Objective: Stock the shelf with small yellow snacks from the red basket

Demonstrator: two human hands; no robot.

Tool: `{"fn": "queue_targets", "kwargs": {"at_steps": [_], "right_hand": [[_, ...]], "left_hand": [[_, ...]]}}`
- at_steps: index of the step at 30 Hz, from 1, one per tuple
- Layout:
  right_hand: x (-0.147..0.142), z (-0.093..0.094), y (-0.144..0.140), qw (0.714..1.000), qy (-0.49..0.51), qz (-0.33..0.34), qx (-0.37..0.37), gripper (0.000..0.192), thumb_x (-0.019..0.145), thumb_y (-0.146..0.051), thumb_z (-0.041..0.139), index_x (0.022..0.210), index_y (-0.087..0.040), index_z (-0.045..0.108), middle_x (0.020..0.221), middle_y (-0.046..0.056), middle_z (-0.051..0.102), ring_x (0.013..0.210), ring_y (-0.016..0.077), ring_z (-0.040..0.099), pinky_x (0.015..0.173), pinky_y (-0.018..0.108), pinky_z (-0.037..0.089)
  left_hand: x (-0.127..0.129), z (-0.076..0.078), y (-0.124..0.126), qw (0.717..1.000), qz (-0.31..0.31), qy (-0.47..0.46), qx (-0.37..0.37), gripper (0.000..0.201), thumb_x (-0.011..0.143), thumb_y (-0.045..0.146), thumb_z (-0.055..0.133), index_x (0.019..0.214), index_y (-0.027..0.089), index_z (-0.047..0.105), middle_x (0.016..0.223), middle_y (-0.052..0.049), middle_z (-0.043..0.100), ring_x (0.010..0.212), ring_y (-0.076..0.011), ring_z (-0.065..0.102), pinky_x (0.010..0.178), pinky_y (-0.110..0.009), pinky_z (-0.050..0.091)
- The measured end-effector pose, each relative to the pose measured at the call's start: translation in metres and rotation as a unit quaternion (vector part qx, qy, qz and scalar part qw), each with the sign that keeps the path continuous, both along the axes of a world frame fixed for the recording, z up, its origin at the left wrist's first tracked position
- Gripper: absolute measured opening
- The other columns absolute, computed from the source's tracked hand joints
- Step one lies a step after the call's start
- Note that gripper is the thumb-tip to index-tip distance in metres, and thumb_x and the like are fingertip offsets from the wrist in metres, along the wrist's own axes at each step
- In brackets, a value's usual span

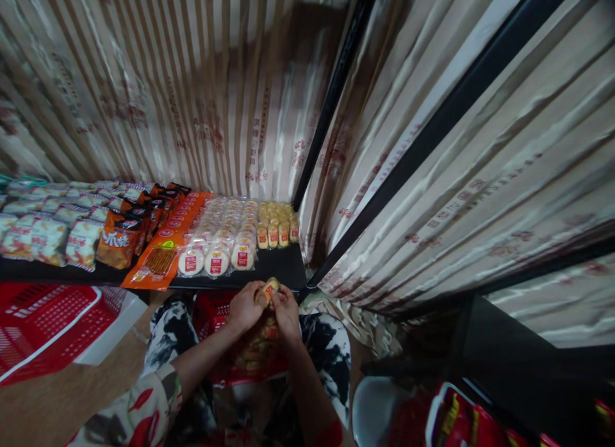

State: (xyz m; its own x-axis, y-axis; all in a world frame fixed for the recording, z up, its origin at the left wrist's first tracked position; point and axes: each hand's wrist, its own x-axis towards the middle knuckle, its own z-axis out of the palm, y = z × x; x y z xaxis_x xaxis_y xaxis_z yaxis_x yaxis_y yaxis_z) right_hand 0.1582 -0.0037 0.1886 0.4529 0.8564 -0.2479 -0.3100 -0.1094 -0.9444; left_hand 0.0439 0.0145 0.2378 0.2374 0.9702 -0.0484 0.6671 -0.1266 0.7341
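Note:
Both my hands meet just below the front edge of a black shelf (283, 268). My left hand (243, 308) and my right hand (287, 311) together grip one small yellow snack pack (267, 291). Under my hands, on my lap, sits a red basket (211, 314) holding more of the same yellow packs (257, 351). On the shelf right above stands a block of matching yellow packs (277, 224), with round white packs with red labels (218, 239) to its left.
Further left on the shelf lie orange stick-snack bags (161, 258), dark orange bags (122, 235) and pale bags (43, 232). A red basket (45, 322) rests on the floor at left. Striped curtains hang behind black frame posts (331, 107). Red packets (461, 421) lie lower right.

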Motion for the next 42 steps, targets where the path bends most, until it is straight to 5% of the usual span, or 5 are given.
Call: {"fn": "queue_targets", "kwargs": {"at_steps": [9, 15, 22, 31, 42], "right_hand": [[0.005, -0.002, 0.000, 0.992, -0.115, -0.039, -0.030, 0.062, 0.067, -0.042, 0.064, 0.121, -0.017, 0.046, 0.071, -0.001, 0.060, 0.057, 0.0148, 0.058, 0.057, 0.027, 0.048], [0.008, 0.016, -0.002, 0.895, -0.446, -0.018, 0.010, 0.045, 0.073, -0.018, 0.050, 0.118, -0.019, 0.057, 0.112, 0.011, 0.052, 0.087, 0.0191, 0.058, 0.086, 0.034, 0.047], [0.017, 0.020, 0.007, 0.816, -0.569, 0.089, 0.045, 0.052, 0.071, -0.009, 0.046, 0.122, -0.017, 0.055, 0.115, 0.012, 0.055, 0.110, 0.0246, 0.049, 0.096, 0.039, 0.041], [0.023, 0.013, 0.031, 0.848, -0.530, 0.020, 0.014, 0.043, 0.081, -0.022, 0.046, 0.123, -0.016, 0.050, 0.109, 0.013, 0.055, 0.098, 0.0236, 0.055, 0.086, 0.037, 0.046], [0.028, 0.010, 0.052, 0.871, -0.491, -0.015, 0.019, 0.039, 0.080, -0.018, 0.040, 0.118, -0.015, 0.049, 0.105, 0.012, 0.052, 0.077, 0.0183, 0.057, 0.073, 0.033, 0.049]], "left_hand": [[0.008, 0.015, 0.020, 0.996, -0.082, 0.027, 0.011, 0.034, 0.077, 0.013, 0.046, 0.108, 0.020, 0.061, 0.105, -0.004, 0.064, 0.099, -0.0156, 0.057, 0.090, -0.025, 0.041], [0.011, 0.025, 0.040, 0.987, -0.137, 0.087, 0.001, 0.032, 0.074, 0.015, 0.048, 0.100, 0.023, 0.065, 0.100, -0.003, 0.066, 0.095, -0.0177, 0.059, 0.084, -0.026, 0.043], [0.018, 0.028, 0.066, 0.983, -0.162, 0.089, -0.012, 0.046, 0.070, 0.016, 0.051, 0.116, 0.020, 0.055, 0.100, -0.005, 0.068, 0.092, -0.0195, 0.063, 0.079, -0.027, 0.045], [0.038, 0.032, 0.090, 0.989, -0.125, 0.069, -0.027, 0.058, 0.078, 0.025, 0.053, 0.133, 0.015, 0.040, 0.112, -0.010, 0.064, 0.101, -0.0217, 0.060, 0.085, -0.028, 0.044], [0.061, 0.022, 0.103, 0.998, -0.068, -0.017, 0.006, 0.042, 0.078, 0.018, 0.053, 0.120, 0.013, 0.053, 0.112, -0.008, 0.065, 0.100, -0.0185, 0.060, 0.088, -0.027, 0.044]]}}
